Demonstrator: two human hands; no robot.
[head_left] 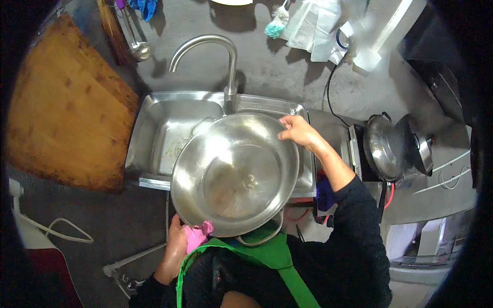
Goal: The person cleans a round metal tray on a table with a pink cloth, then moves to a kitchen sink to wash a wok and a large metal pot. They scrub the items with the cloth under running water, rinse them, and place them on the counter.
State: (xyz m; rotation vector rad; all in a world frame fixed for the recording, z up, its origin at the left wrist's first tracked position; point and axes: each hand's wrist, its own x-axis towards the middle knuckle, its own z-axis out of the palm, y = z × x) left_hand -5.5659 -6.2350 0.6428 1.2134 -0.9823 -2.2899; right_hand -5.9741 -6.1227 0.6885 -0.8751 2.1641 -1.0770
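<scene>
A large round stainless-steel pan (246,181) with two loop handles is held tilted over the front of a steel sink (154,127), its inside towards me. My right hand (298,131) grips the pan's far right rim, thumb on the inner side. At the near left rim is my left hand (179,240), with a crumpled pink cloth (197,235) held against the pan's edge. The fingers of that hand are partly hidden under the rim. One loop handle (265,238) lies close to my green apron (265,254). A curved faucet (230,69) rises behind the pan.
A large wooden board (73,111) stands left of the sink. To the right, a dark wok (383,146) sits on a stove (358,152), with a lid beside it. A ladle (139,50) and brushes hang on the wall. A pipe (134,256) runs below.
</scene>
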